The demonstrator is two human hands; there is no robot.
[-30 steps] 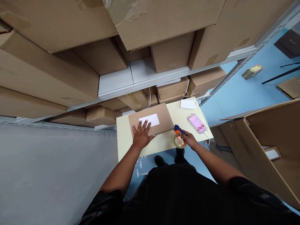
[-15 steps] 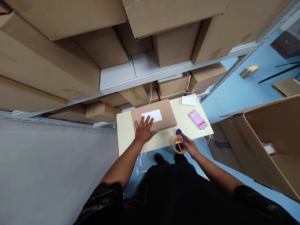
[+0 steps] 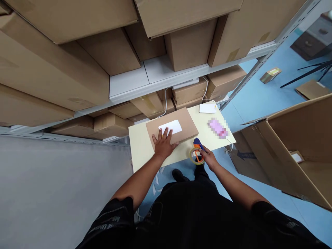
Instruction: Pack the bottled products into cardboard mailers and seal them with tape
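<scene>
Cardboard boxes point(image 3: 64, 65) crowd the shelving, a large open carton point(image 3: 298, 152) stands rightward, and what may be a white card point(image 3: 207, 108) lies on the table point(image 3: 140, 152).

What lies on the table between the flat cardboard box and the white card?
Nothing: in the head view, bare table separates the flat cardboard box from the white card.

**Flat box and tape gun on a little table**

Left hand point(image 3: 163, 145) is spread flat on a brown cardboard parcel point(image 3: 172, 128) with a white label point(image 3: 170, 127). Right hand point(image 3: 209, 159) grips an orange-and-blue tape dispenser point(image 3: 197, 154) at the pale table point(image 3: 140, 152) edge. Shelves point(image 3: 129, 83) stacked with cartons behind, big open box point(image 3: 298, 152) to the right.
</scene>
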